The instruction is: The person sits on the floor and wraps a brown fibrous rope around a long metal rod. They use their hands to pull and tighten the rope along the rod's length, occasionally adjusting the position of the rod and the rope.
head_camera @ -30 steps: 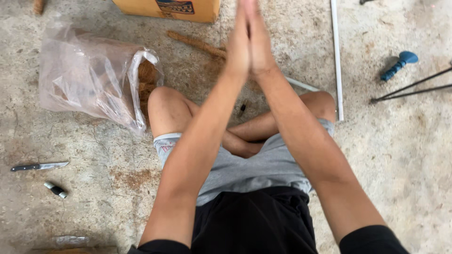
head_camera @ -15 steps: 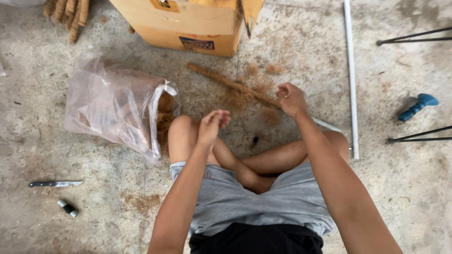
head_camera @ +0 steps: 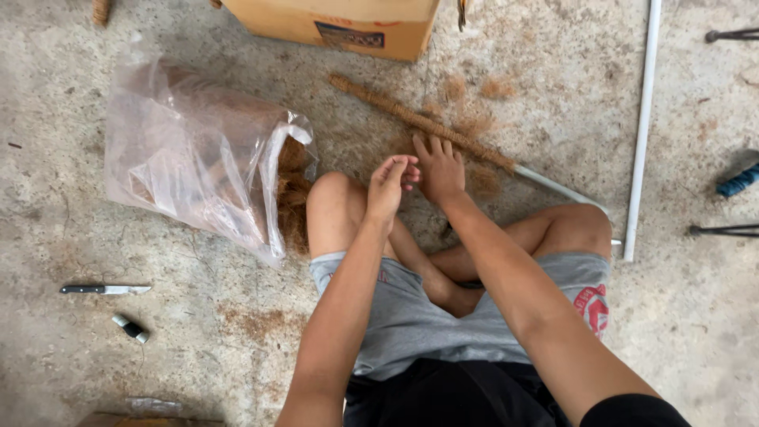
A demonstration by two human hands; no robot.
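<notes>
I sit cross-legged on a concrete floor. My left hand [head_camera: 391, 186] hovers above my left knee with its fingers curled in, and nothing shows in it. My right hand [head_camera: 439, 170] is right beside it, fingers spread and pointing away from me, holding nothing. Its fingertips nearly reach a white pipe wrapped in brown coconut fibre [head_camera: 419, 122], which lies slantwise on the floor just beyond. The pipe's bare white end [head_camera: 557, 188] runs toward my right knee. Loose tufts of fibre [head_camera: 474, 125] lie around the pole.
A clear plastic bag of brown fibre [head_camera: 198, 170] lies open by my left knee. A cardboard box [head_camera: 348, 24] stands at the top. A long white pipe [head_camera: 640, 126], a blue handle [head_camera: 739, 180] and black rods [head_camera: 723, 231] are on the right. A knife [head_camera: 103, 289] and a small black cylinder [head_camera: 130, 328] lie on the left.
My palms were pressed together with arms stretched out, then parted. Both hands have dropped low and come close together by the fibre-wrapped pipe. The view has tilted.
</notes>
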